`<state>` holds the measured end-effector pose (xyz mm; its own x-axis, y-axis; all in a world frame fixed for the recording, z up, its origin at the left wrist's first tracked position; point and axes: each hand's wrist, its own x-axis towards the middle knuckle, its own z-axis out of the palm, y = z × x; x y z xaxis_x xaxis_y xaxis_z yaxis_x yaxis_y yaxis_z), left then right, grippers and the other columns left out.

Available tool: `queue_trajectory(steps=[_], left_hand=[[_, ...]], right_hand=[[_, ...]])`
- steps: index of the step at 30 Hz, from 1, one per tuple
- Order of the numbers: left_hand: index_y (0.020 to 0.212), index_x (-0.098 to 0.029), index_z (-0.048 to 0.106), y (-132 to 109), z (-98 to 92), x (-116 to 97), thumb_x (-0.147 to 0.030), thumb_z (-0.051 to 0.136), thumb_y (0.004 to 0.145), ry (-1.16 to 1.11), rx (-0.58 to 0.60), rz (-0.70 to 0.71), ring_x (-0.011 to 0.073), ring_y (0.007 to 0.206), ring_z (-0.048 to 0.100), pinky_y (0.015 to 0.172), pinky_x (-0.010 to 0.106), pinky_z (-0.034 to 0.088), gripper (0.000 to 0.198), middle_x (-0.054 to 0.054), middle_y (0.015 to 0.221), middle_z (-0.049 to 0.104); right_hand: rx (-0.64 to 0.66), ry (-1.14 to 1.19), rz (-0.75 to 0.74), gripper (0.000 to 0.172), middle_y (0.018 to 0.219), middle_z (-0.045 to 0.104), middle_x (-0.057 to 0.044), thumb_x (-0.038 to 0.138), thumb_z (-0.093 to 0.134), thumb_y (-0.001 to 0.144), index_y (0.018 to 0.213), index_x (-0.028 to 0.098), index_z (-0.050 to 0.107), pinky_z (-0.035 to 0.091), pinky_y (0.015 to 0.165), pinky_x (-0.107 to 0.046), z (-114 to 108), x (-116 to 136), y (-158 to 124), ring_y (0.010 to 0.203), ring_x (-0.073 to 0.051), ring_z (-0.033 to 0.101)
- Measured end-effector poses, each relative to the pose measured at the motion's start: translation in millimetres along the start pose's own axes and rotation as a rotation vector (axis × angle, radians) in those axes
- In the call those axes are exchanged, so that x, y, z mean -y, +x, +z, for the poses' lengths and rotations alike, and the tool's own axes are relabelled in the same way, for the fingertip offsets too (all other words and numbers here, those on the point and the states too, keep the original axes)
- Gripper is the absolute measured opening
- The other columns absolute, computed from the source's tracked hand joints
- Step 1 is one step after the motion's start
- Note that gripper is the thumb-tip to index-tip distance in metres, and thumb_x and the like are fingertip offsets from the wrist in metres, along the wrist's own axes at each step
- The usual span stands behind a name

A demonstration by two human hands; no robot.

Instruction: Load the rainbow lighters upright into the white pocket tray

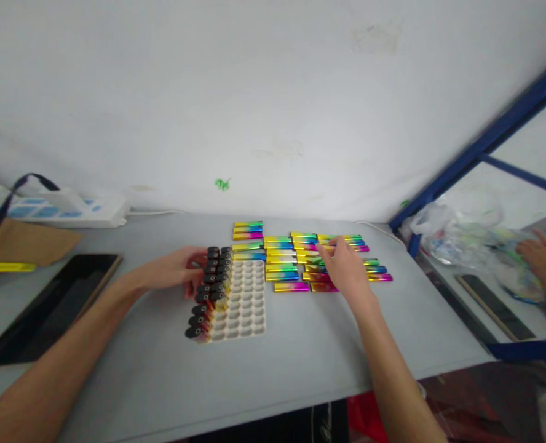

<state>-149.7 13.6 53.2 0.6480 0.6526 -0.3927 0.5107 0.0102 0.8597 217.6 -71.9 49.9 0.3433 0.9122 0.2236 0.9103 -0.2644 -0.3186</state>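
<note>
A white moulded tray [246, 301] with rows of small hollows lies on the grey table. Along its left side stand several black-topped pieces [212, 271] with yellowish or reddish lower parts, some leaning left. My left hand [181, 271] is at the tray's back left, fingers curved and apart against these pieces; its grip is partly hidden. To the right of the tray lie several shiny flat sticks [282, 258] in yellow, green, blue and magenta. Over them is my right hand [347, 267], thumb and fingers apart, fingertips down among the sticks. Nothing shows lifted in it.
A dark tablet-like slab [56, 307] lies at left, near a white power strip [70, 209], brown cardboard [28, 241] and a yellow cutter [6, 267]. Beyond a blue frame [466, 157] are plastic bags [448, 237], a phone [494, 306] and another person's hands [543, 255].
</note>
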Motion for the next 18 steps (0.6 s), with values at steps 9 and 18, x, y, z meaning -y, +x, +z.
queue_trajectory(steps=[9, 18], left_hand=[[0.119, -0.011, 0.060, 1, -3.0, 7, -0.038, 0.068, 0.082, 0.013, 0.036, 0.035, 0.0203, 0.062, 0.073, 0.054, 0.028, 0.060, 0.046, 0.008, 0.087, 0.079], [0.121, -0.012, 0.059, 3, -1.9, 8, -0.033, 0.064, 0.077, 0.001, 0.036, 0.026, 0.0188, 0.060, 0.072, 0.052, 0.026, 0.059, 0.049, 0.007, 0.087, 0.079]], right_hand=[[0.105, -0.116, 0.139, 0.061, 0.135, 0.065, -0.027, 0.064, 0.060, 0.102, 0.136, 0.014, 0.055, 0.047, 0.103, -0.058, 10, 12, 6, 0.130, -0.045, 0.062], [0.122, -0.156, 0.210, 0.068, 0.142, 0.063, -0.028, 0.061, 0.057, 0.104, 0.152, 0.013, 0.049, 0.045, 0.108, -0.063, -3, -1, 7, 0.137, -0.046, 0.056]])
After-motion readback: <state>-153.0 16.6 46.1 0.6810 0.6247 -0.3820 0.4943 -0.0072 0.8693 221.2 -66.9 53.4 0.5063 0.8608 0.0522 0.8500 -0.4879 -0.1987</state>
